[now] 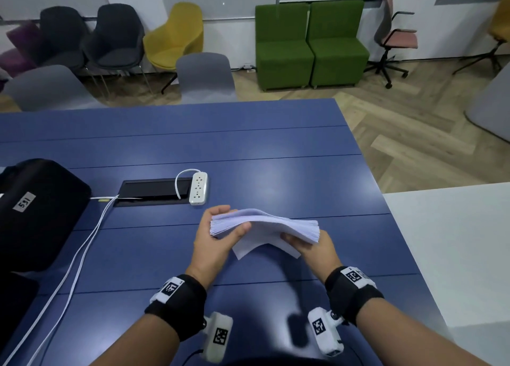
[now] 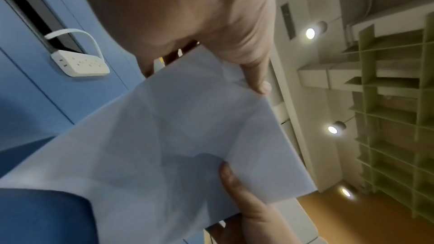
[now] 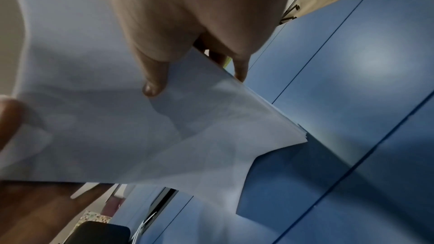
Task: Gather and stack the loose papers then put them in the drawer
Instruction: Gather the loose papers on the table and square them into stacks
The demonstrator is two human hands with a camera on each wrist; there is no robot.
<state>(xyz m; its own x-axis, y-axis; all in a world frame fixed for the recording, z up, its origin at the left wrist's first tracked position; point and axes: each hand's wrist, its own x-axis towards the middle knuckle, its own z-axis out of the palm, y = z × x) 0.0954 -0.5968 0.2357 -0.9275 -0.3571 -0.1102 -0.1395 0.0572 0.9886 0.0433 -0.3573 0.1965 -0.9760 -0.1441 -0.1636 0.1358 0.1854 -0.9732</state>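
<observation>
Black wrist straps nearest my view; my left hand and right hand each pinch an end of the sagging stack of white paper sheets, held above the blue slatted table. I would tap its edges square on the table, since one lower sheet droops loose; no drawer is in view.

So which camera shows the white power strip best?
The head view: the power strip lies whole on the blue table, beside the cable slot. The left wrist view shows it too, but tilted and off to the side. The right wrist view doesn't show it.
</observation>
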